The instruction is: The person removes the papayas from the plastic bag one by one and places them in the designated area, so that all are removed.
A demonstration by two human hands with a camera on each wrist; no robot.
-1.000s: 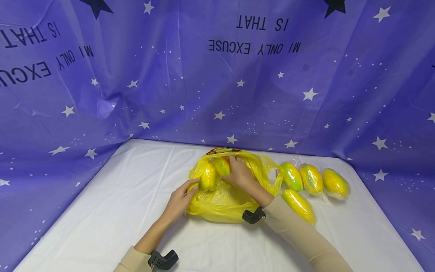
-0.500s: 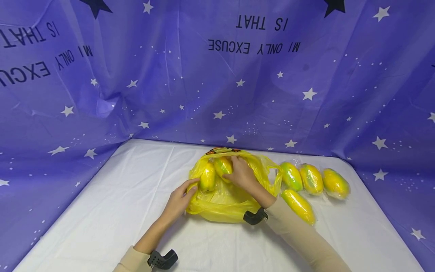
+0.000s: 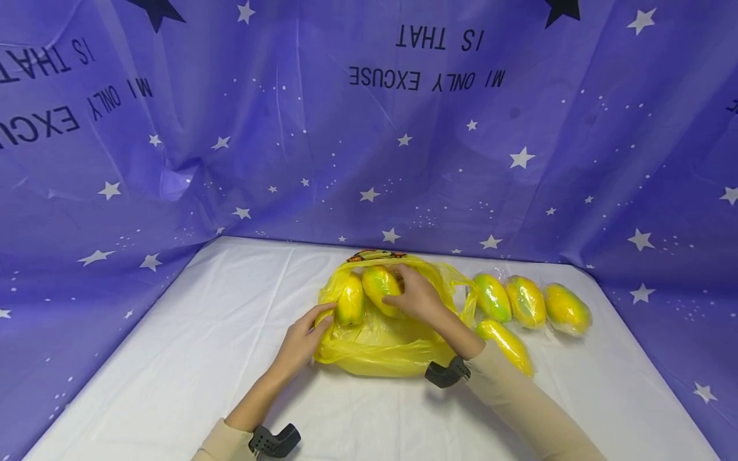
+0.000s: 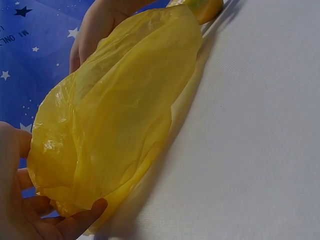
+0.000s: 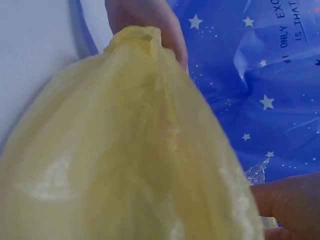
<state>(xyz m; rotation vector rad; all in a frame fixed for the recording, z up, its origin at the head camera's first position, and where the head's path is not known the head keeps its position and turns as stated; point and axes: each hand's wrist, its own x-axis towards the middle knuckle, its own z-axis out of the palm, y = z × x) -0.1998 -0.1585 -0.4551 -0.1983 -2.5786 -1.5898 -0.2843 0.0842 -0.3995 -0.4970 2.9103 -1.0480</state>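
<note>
A yellow plastic bag (image 3: 369,363) lies on the table with its mouth spread wide. Inside, at its left, rests a plastic-wrapped yellow-green mango (image 3: 350,301). Beside that one, my right hand (image 3: 421,299) reaches into the bag and grips a second mango (image 3: 378,285), thumb on its near side and fingers toward its far end. My left hand (image 3: 300,342) holds the bag's left rim. In the left wrist view the fingers of the left hand (image 4: 20,205) bend about the bag's edge. The bag's side hides most of the right hand's work in the right wrist view.
Right of the bag, three wrapped mangoes stand in a row: a left one (image 3: 492,298), a middle one (image 3: 526,302) and a right one (image 3: 567,309). Another mango (image 3: 508,346) lies nearer, partly behind the right sleeve. A purple star-print curtain (image 3: 369,160) rises behind the white table (image 3: 230,333).
My right hand has drawn slightly right and nearer, and the mango it grips has come with it, showing more of its length. The left hand has stayed at the rim.
</note>
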